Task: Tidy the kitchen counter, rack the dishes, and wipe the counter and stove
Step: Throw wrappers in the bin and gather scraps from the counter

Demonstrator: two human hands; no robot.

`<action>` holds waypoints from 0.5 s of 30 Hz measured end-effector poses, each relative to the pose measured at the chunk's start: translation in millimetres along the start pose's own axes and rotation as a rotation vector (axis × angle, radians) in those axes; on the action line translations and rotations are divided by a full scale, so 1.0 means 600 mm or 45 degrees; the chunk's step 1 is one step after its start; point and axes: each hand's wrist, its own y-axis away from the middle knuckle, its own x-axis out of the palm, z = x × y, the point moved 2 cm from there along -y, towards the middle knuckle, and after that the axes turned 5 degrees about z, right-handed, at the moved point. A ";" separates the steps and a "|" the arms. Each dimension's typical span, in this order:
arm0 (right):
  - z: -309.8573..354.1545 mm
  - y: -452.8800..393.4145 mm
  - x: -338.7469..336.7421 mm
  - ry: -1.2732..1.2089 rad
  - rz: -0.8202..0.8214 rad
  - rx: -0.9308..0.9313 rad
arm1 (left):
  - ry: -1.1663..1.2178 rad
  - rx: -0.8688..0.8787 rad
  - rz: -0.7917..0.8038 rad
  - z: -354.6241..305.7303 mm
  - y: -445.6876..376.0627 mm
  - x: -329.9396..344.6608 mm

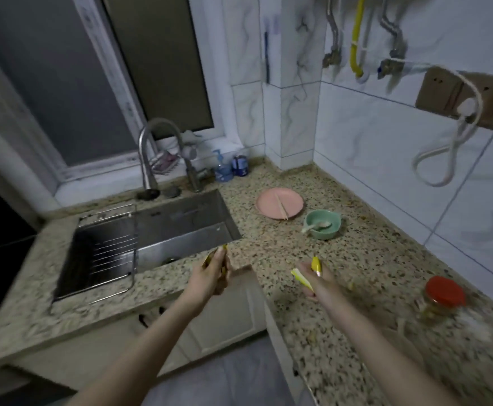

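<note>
We held yellow scraps, our left hand (216, 273) and right hand (315, 281) each curled fingers round one, likely clearing the counter (327, 332) beneath them.

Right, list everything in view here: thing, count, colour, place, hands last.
plate: one, pink, on the counter right of the sink
chopsticks: one pair, pale, lying on the plate
bowl: one, green, on the counter near the plate
spoon: one, pale, in the bowl
jar: one, red lid, counter at right
sink: one, steel, set in the counter
rack: one, wire, over the sink's left part
tap: one, steel, behind the sink
bottle: one, blue, behind the sink
can: one, blue, beside the bottle
counter: speckled stone
left hand: holds a yellow scrap
right hand: holds a yellow scrap
</note>
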 end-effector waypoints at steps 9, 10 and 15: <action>0.054 0.055 0.322 0.254 0.440 -0.298 | 0.284 0.111 -0.593 0.007 0.184 -0.280; 0.055 0.064 0.355 0.297 0.491 -0.325 | 0.306 0.108 -0.632 0.013 0.205 -0.304; 0.034 0.138 0.557 0.461 0.732 -0.351 | 0.442 0.113 -0.872 0.046 0.345 -0.443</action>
